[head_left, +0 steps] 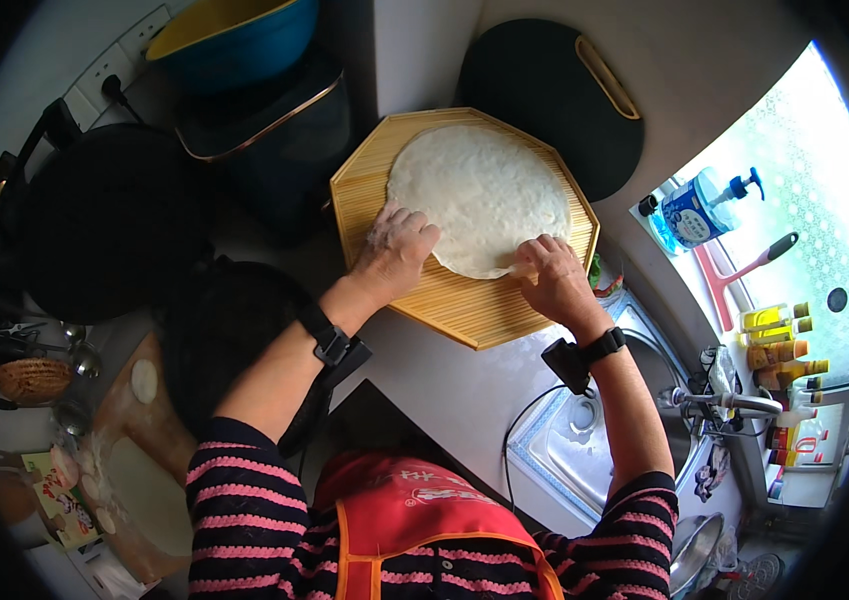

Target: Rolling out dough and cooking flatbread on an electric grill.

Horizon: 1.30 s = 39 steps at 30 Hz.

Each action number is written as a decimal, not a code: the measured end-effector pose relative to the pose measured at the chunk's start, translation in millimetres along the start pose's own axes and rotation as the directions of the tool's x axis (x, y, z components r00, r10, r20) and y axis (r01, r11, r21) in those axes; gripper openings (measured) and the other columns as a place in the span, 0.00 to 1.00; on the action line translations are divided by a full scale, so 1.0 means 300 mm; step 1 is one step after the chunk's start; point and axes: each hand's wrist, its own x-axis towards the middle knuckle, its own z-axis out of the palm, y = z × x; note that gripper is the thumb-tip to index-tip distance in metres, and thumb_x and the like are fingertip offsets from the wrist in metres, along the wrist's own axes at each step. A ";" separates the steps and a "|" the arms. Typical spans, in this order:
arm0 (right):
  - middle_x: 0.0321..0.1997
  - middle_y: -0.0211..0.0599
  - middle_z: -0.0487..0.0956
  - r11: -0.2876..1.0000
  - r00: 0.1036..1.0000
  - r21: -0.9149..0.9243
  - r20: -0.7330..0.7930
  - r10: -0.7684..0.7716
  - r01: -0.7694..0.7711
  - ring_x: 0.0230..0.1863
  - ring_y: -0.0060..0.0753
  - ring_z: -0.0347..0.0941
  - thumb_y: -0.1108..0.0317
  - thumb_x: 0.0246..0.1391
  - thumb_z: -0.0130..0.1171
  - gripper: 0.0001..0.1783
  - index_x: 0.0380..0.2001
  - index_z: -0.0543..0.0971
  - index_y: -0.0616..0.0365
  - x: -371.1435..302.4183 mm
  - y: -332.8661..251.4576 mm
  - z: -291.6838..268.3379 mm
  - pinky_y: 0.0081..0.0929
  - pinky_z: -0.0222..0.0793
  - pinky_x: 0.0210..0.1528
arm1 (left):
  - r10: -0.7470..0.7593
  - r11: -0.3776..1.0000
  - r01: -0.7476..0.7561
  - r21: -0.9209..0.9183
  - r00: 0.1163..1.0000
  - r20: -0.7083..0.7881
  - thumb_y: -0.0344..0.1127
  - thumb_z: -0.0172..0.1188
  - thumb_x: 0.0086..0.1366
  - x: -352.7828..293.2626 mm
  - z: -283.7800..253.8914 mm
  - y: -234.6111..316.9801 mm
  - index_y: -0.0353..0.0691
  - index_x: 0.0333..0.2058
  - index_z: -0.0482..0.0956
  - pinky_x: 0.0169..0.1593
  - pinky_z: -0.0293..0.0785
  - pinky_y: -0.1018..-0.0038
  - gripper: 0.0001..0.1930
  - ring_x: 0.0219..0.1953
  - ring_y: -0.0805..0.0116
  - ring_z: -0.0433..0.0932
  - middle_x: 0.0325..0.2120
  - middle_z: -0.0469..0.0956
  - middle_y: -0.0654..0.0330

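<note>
A round, thin, pale flatbread point(479, 190) lies on an octagonal slatted bamboo tray point(474, 315) on the counter before me. My left hand point(394, 252) is closed at the flatbread's near left edge, with the fingers curled over the rim. At the near right edge, my right hand point(556, 278) pinches the thin border between thumb and fingers, and a small flap lifts there. Both wrists carry black straps with small devices. The underside of the flatbread is hidden.
The sink point(576, 430) with its faucet point(734, 402) lies at the right. A black pan point(229, 330) stands left of my left forearm. Dough pieces point(144, 381) rest on a wooden board at lower left. A dark round board point(544, 100) leans behind the tray.
</note>
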 end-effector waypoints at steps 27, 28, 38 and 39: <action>0.18 0.25 0.72 0.666 0.311 0.449 0.893 -0.324 -0.595 0.21 0.14 0.65 0.73 0.57 0.57 0.07 0.26 0.78 0.63 -0.437 -0.732 0.297 0.15 0.62 0.25 | -0.969 0.225 0.903 -0.366 0.248 0.016 0.33 0.53 0.63 -1.212 -0.536 0.550 0.35 0.28 0.72 0.32 0.70 0.67 0.08 0.26 0.58 0.76 0.22 0.74 0.53; 0.21 0.26 0.73 0.647 0.239 0.445 0.892 -0.384 -0.619 0.24 0.13 0.66 0.74 0.57 0.56 0.07 0.25 0.78 0.63 -0.432 -0.789 0.328 0.15 0.63 0.27 | -0.989 0.102 0.879 -0.465 0.142 0.052 0.31 0.52 0.64 -1.303 -0.533 0.568 0.36 0.32 0.74 0.33 0.72 0.73 0.05 0.26 0.69 0.75 0.22 0.74 0.59; 0.42 0.49 0.75 0.809 0.646 0.479 0.506 -0.572 0.341 0.43 0.50 0.74 0.61 0.46 0.65 0.32 0.54 0.69 0.57 -0.546 -1.512 0.773 0.38 0.72 0.44 | -0.754 -0.341 0.885 -0.316 -0.458 -0.471 0.34 0.53 0.59 -2.414 -0.979 0.404 0.39 0.28 0.77 0.35 0.72 0.67 0.07 0.29 0.56 0.77 0.25 0.78 0.52; 0.47 0.50 0.73 0.855 0.621 0.410 0.591 -0.515 0.317 0.49 0.53 0.71 0.56 0.46 0.65 0.35 0.56 0.66 0.56 -0.555 -1.559 0.794 0.42 0.71 0.48 | -0.757 -0.343 0.882 -0.324 -0.463 -0.460 0.34 0.53 0.59 -2.469 -1.017 0.369 0.39 0.28 0.77 0.35 0.72 0.67 0.07 0.29 0.56 0.77 0.25 0.78 0.52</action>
